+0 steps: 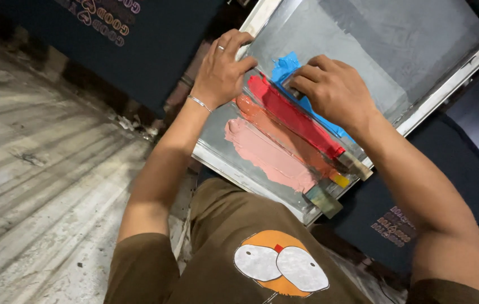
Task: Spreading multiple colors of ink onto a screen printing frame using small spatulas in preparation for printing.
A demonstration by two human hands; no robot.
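Squeegee (301, 121), long and narrow, lies slantwise across the mesh of a metal-framed printing screen (363, 45), running from under the hands down toward the frame's near corner. Its lower end shows bare wood where it reaches the frame edge. The right hand (335, 93) presses down on its upper part, fingers (307, 76) curled over the top and closed around it. The left hand (222, 70) sits at the far side of the screen, its fingers bent and gripping the pale frame rail (259, 19); a ring shows on one finger and a thin bracelet (200, 103) circles the wrist.

Thick bands of ink lie side by side along the squeegee: blue ink (284, 65) nearest the right hand, then red ink (290, 115), then orange-brown ink (276, 129), and pale pink ink (264, 155) closest to the person. At the lower end of the bands two smaller scrapers poke over the frame edge, one with a yellow tip (339, 180) and one greenish (324, 200). The upper part of the mesh is grey and carries darker patches.

Dark blue fabric (155, 50) with a printed design lies beyond the screen, and another dark blue piece (397, 219) with a similar print lies under the frame's near corner. The person wears a brown shirt (234, 225) with an orange and white cartoon figure. A worn, streaked grey floor (42, 169) fills the left of the view.
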